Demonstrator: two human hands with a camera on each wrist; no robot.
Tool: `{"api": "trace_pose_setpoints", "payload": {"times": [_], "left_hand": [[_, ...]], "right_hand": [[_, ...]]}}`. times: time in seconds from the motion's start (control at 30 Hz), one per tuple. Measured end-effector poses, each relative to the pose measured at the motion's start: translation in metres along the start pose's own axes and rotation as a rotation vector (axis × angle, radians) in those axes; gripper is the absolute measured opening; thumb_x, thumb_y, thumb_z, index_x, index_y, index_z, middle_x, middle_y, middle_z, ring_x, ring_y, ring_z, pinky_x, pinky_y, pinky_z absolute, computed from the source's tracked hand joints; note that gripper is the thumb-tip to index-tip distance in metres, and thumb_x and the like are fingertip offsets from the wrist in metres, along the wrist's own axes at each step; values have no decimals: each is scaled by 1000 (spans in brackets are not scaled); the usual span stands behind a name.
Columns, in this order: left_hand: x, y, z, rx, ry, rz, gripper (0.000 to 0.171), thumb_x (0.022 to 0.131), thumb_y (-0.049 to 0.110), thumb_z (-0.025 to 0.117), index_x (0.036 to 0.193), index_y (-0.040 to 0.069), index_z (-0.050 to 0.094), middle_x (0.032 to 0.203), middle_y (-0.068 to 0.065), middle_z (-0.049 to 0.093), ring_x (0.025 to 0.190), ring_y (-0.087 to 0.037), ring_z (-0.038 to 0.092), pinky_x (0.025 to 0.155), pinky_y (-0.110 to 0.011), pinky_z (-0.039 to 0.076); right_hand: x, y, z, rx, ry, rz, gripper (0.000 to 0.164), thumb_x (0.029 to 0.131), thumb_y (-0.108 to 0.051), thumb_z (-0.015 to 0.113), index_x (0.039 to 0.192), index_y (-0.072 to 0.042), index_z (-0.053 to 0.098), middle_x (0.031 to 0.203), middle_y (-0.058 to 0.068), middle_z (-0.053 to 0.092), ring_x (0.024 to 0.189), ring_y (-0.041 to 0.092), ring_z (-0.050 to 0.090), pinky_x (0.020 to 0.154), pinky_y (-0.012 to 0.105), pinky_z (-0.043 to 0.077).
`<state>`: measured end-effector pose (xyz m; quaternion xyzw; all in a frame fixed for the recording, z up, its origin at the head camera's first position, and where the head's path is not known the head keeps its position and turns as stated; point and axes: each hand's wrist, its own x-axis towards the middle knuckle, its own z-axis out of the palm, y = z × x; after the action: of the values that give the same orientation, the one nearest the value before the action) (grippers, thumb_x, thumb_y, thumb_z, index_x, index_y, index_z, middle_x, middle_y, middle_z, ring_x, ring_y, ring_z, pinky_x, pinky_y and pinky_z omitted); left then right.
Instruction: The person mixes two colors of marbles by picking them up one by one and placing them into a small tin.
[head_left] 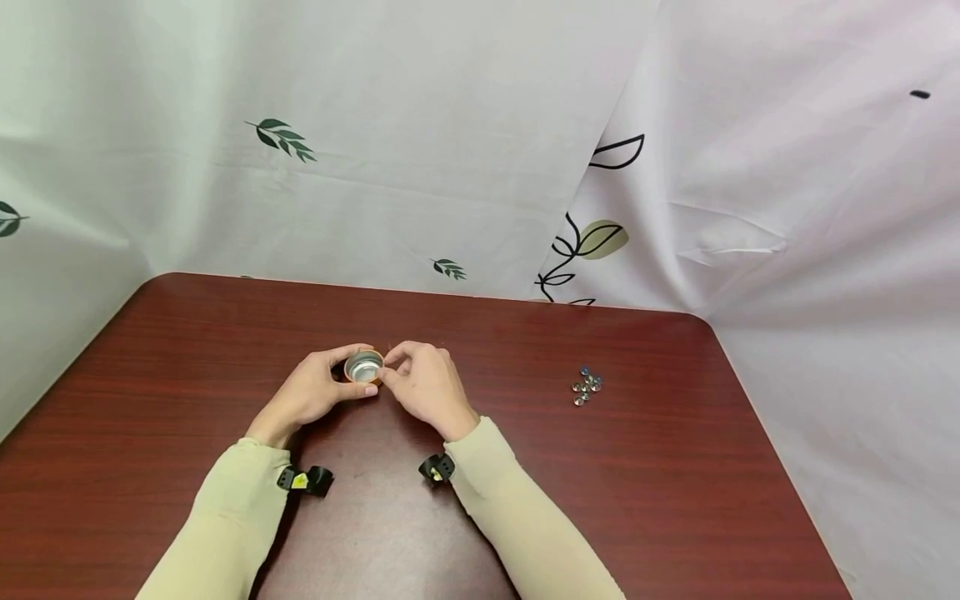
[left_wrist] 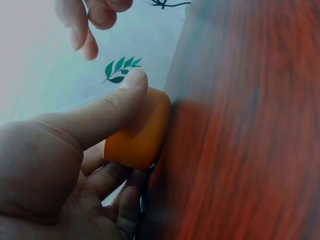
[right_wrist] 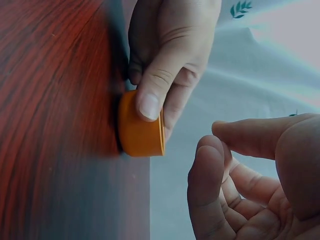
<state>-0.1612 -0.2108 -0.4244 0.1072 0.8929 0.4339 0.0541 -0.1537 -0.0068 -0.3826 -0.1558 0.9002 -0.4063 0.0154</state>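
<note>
A small round tin [head_left: 364, 367], orange outside with a silvery metal inside, stands upright on the table with its mouth facing up. My left hand [head_left: 307, 392] grips it by the side, the thumb on the near wall and fingers on the far side. In the right wrist view the tin's orange wall [right_wrist: 134, 132] touches the tabletop. My right hand [head_left: 429, 387] hovers just right of the tin's rim, fingers bent and thumb tip close to the index fingertip. Whether something tiny sits between those tips is hidden.
A loose cluster of several small clear and bluish glass gems [head_left: 587, 387] lies on the right part of the dark red wooden table [head_left: 510, 350]. White patterned cloth [head_left: 420, 150] hangs behind the table and at both sides.
</note>
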Motion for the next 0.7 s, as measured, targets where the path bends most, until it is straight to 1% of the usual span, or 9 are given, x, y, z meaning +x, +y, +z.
{"api": "trace_pose_setpoints", "payload": {"times": [0.17,0.5,0.7], "left_hand": [[0,0,0,-8,4,1,58,83,28,86,133,10,64,111,-9,72,94,-21,62,83,-37,45],[0,0,1,-7,9,0,60,83,29,86,134,8,63,113,-11,71,99,-24,62,86,-40,45],[0,-1,0,6,-3,-26,62,83,29,85,137,10,61,117,-12,70,106,-27,62,90,-42,44]], "right_hand": [[-3,2,-5,-6,7,-13,13,91,-22,75,101,-13,76,71,-8,64,60,3,55,57,21,45],[-9,4,-20,-15,32,-30,14,92,-22,74,103,-12,76,73,-8,64,65,5,57,62,22,47],[-15,5,-29,11,40,-33,15,93,-22,74,104,-11,75,73,-7,64,64,6,57,61,24,48]]}}
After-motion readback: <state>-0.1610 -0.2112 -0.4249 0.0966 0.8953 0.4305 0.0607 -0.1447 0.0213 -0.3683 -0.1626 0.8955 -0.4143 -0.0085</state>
